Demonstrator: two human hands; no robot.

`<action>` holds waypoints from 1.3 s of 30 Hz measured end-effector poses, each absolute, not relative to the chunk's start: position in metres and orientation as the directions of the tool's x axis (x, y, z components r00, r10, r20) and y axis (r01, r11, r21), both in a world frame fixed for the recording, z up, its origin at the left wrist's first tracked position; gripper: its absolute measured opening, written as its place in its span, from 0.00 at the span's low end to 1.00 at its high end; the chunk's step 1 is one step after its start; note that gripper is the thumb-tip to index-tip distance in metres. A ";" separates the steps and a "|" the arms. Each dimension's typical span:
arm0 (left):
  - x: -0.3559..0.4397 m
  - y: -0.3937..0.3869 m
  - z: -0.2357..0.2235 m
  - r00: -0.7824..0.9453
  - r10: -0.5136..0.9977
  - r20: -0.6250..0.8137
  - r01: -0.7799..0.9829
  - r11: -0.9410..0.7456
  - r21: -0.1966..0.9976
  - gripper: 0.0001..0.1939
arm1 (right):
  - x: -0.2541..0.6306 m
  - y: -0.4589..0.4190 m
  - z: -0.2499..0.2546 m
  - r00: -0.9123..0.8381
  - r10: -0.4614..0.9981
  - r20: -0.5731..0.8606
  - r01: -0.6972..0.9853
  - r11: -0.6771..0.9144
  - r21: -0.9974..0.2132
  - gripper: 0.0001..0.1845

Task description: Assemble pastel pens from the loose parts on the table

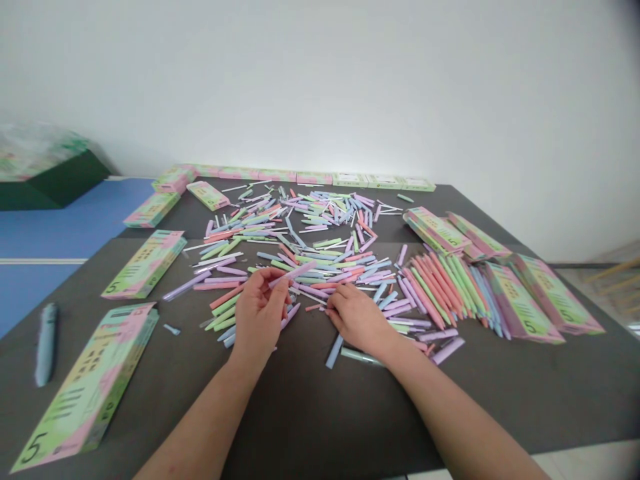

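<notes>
above scattered pens (327, 210), left grip (260, 308) closed, pinching purple barrel (301, 271)

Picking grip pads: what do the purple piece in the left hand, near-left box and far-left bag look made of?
Purple piece in the left hand: probably plastic, matte; even pastel colour, straight form.
Near-left box: likely printed card, smooth; flat panels, crisp folds.
Bag: likely clear plastic film, perhaps glossy; see-through, crinkled.
</notes>
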State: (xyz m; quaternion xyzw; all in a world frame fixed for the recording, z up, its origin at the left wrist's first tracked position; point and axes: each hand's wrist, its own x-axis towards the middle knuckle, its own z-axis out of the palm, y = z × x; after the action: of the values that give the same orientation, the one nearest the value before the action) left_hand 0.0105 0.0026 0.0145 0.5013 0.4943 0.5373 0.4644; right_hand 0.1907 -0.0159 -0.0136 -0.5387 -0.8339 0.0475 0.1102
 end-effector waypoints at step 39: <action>0.015 0.003 0.016 -0.005 1.000 0.000 -0.060 0.000 0.998 0.09 | 0.211 -0.012 -0.004 -0.177 0.983 0.053 0.922 0.185 -0.341 0.10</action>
State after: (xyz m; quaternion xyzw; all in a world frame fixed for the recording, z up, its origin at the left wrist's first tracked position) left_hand 0.0148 0.0028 0.0156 0.4835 0.4859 0.5161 0.5136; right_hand 0.2110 -0.0121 -0.0037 -0.6279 -0.7583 0.1163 0.1313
